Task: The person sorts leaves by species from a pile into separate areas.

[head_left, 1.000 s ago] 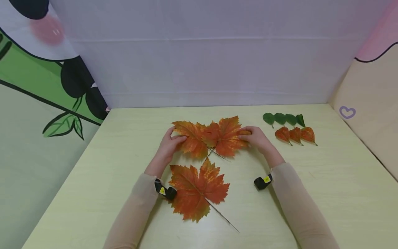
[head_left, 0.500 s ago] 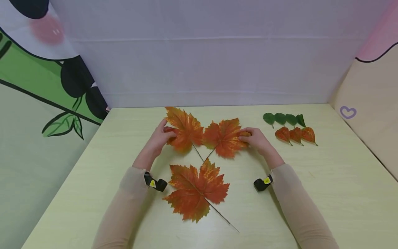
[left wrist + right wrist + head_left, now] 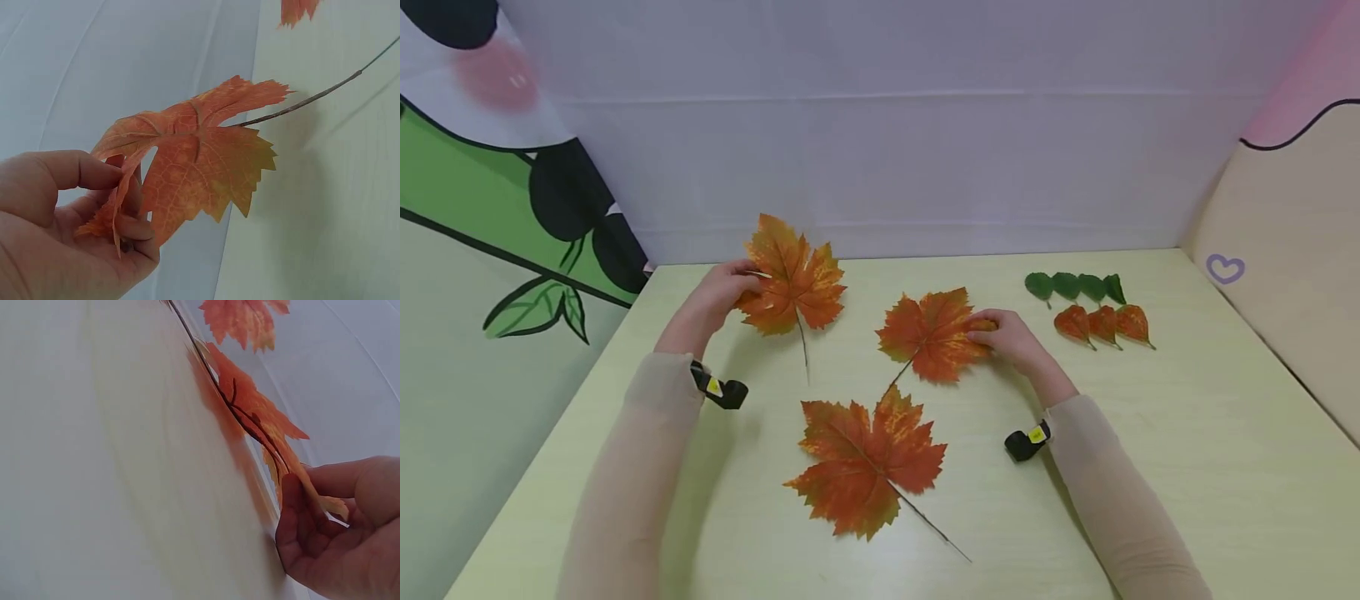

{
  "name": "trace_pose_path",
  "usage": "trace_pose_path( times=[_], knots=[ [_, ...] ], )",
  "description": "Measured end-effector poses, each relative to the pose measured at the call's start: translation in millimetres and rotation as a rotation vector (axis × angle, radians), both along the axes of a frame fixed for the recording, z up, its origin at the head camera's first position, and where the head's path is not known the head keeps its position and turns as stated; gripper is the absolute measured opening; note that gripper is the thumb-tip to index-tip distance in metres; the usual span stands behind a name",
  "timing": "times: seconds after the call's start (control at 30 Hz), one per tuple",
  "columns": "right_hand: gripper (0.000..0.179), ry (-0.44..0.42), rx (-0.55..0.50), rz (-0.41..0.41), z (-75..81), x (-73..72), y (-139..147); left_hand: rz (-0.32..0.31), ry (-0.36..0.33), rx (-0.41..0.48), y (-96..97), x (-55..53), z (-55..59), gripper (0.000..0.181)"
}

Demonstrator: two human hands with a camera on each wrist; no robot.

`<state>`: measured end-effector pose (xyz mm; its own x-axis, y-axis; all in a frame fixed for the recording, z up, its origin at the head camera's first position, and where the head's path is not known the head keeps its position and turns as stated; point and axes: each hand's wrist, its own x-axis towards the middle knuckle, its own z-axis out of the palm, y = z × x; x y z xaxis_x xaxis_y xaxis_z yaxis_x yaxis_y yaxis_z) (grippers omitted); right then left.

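Note:
Between thumb and fingers, my left hand (image 3: 718,293) pinches the edge of an orange maple leaf (image 3: 793,283), raised off the table at the far left. In the left wrist view this leaf (image 3: 194,150) bends at the pinched edge, and its thin stem (image 3: 300,106) points away from the hand. My right hand (image 3: 1011,337) pinches the right edge of a second maple leaf (image 3: 928,337), low over the table. The right wrist view has that leaf (image 3: 250,400) seen nearly edge-on. Nearer the front, a third maple leaf (image 3: 872,467) lies flat, its stem toward the lower right.
On the pale wooden table (image 3: 1150,467), a row of small green leaves (image 3: 1078,286) lies at the back right. Three small orange leaves (image 3: 1102,323) lie just in front of them. A lilac cloth backdrop (image 3: 880,167) rises behind the table's far edge.
My left hand has moved left and upward with its maple leaf, away from the one in my right hand; the two leaves overlapped before and now stand apart. My right hand has hardly moved.

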<state>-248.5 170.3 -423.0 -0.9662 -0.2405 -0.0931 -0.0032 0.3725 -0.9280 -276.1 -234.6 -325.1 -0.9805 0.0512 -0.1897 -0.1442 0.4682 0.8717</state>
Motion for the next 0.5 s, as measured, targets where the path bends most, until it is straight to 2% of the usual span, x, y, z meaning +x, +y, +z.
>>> trace_pose_path(
  times=[0.17, 0.27, 0.37, 0.5],
  knots=[
    [0.032, -0.035, 0.038, -0.012, -1.6, -1.6, -2, -0.005, -0.076, -0.131, -23.0, -13.4, 1.5, 0.044],
    [0.033, -0.052, 0.047, -0.01, -2.4, -2.0, -2, -0.022, -0.097, -0.208, -34.9, -18.7, 0.3, 0.04],
    [0.033, -0.068, 0.049, -0.008, -2.4, -1.8, -3, -0.043, -0.095, -0.286, -45.7, -21.6, -2.2, 0.037],
    [0.032, -0.087, 0.039, -0.013, -2.2, -2.0, -3, -0.055, -0.055, -0.365, -59.1, -24.2, -8.6, 0.035]
  ],
)
